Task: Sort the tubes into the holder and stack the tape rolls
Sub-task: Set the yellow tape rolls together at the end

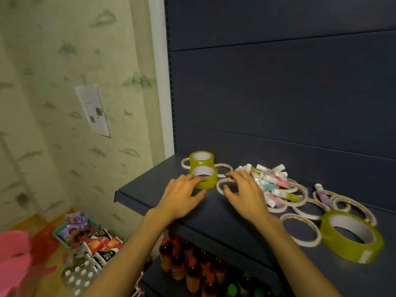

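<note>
Tape rolls (204, 177), two yellow ones, are sitting at 11 o'clock on shelf (147, 190); my left hand (182, 196) is touching the nearer one, fingers loose, grasping nothing. My right hand (244, 194) is hovering spread over thin white ring (222, 185). Tubes (270, 181) are lying piled at 1 o'clock.

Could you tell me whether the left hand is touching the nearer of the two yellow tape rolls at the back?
Touching. The head view shows the left hand with its fingers laid against the side of the nearer yellow tape roll, no gap showing.
</note>
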